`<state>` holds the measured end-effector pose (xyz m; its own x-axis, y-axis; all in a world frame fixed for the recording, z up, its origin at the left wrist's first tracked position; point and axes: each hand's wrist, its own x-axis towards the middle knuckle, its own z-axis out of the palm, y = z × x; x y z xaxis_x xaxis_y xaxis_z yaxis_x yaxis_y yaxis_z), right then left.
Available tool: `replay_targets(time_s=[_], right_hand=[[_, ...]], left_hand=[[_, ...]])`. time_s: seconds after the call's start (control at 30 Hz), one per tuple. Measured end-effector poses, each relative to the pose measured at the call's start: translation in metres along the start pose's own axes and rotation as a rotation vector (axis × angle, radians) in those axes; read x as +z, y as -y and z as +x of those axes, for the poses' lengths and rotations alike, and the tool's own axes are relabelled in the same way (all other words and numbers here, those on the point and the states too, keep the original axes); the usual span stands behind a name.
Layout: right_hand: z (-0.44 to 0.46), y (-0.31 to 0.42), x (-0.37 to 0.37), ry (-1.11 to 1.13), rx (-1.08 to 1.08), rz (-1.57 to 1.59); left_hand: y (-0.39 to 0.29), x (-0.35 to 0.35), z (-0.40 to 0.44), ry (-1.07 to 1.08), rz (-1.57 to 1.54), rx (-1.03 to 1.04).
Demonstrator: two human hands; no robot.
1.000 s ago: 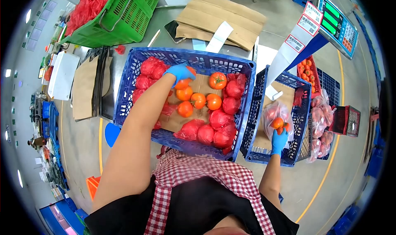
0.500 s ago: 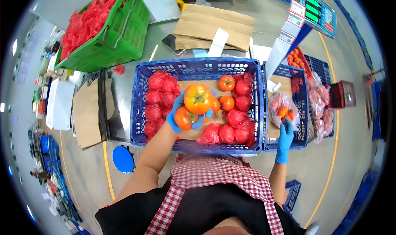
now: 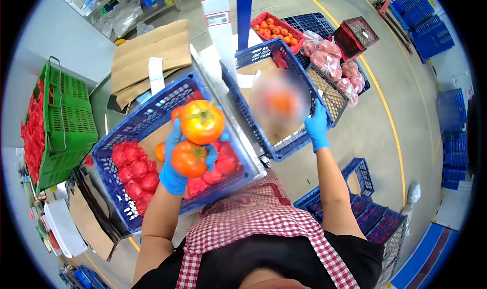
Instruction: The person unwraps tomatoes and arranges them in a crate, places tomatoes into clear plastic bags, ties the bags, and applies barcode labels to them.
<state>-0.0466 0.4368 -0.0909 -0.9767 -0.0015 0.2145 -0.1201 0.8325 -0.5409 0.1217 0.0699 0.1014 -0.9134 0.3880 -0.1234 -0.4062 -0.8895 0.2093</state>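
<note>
My left hand (image 3: 175, 157), in a blue glove, is closed around large tomatoes above the left blue crate (image 3: 117, 197). One orange-red tomato (image 3: 202, 121) rests on top and another tomato (image 3: 189, 158) sits below it. My right hand (image 3: 316, 127), also gloved, is at the near right side of the second blue crate (image 3: 291, 149), its visible fingers stretched and apart. Whether it touches the rim is unclear. In that crate a clear bag (image 3: 264, 119) with red-orange contents appears heavily blurred. Red-wrapped bundles (image 3: 134, 170) line the left crate, partly hidden by my left hand.
A green crate (image 3: 71, 131) of red bags stands at the left. Flat cardboard (image 3: 152, 48) lies behind the left crate. A blue post (image 3: 244, 15) rises behind the second crate. Beyond it are a red crate of tomatoes (image 3: 276, 31) and bagged produce (image 3: 327, 55).
The view has turned right, so both crates appear further left and tilted. My left hand still carries the tomatoes. My right hand has moved from the bagged tomatoes to the crate's right side.
</note>
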Motion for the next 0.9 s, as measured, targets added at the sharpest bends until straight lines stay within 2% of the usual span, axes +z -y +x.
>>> replay_targets(time_s=[0.1,0.17,0.2,0.3,0.33,0.47,0.6,0.7,0.73,0.83,0.87,0.9], right_hand=[[0.030,-0.012,0.032,0.154,-0.185,-0.370],[0.042,-0.038,0.065,0.255,-0.059,-0.468],[0.056,-0.048,0.070,0.394,0.247,-0.299],[0.074,-0.115,0.095,0.391,0.453,0.267],[0.074,-0.104,0.083,0.307,0.558,0.759],[0.086,-0.057,0.024,0.410,0.856,1.527],[0.080,-0.048,-0.006,0.568,0.580,1.163],[0.071,-0.026,-0.016,0.521,0.524,1.293],[0.069,-0.026,-0.017,0.485,0.565,1.335],[0.068,-0.032,-0.012,0.437,0.613,1.395],[0.070,-0.036,-0.014,0.460,0.596,1.366],[0.070,-0.040,-0.016,0.481,0.582,1.333]], left_hand=[[0.031,0.003,0.077,-0.320,0.037,-0.006],[0.052,0.005,0.142,-0.407,0.212,-0.110],[0.065,-0.004,0.174,-0.462,0.234,-0.106],[0.099,-0.055,0.253,-0.561,0.322,-0.143],[0.108,-0.064,0.271,-0.586,0.304,-0.167],[0.145,-0.159,0.320,-0.678,0.365,-0.383],[0.162,-0.206,0.353,-0.551,-0.036,-0.472],[0.163,-0.256,0.366,-0.011,1.627,-0.254],[0.172,-0.256,0.369,-0.260,1.414,-0.233],[0.186,-0.236,0.385,-0.767,0.816,-0.339],[0.184,-0.265,0.380,-0.601,1.413,-0.194],[0.172,-0.266,0.376,-0.476,1.748,-0.075]])
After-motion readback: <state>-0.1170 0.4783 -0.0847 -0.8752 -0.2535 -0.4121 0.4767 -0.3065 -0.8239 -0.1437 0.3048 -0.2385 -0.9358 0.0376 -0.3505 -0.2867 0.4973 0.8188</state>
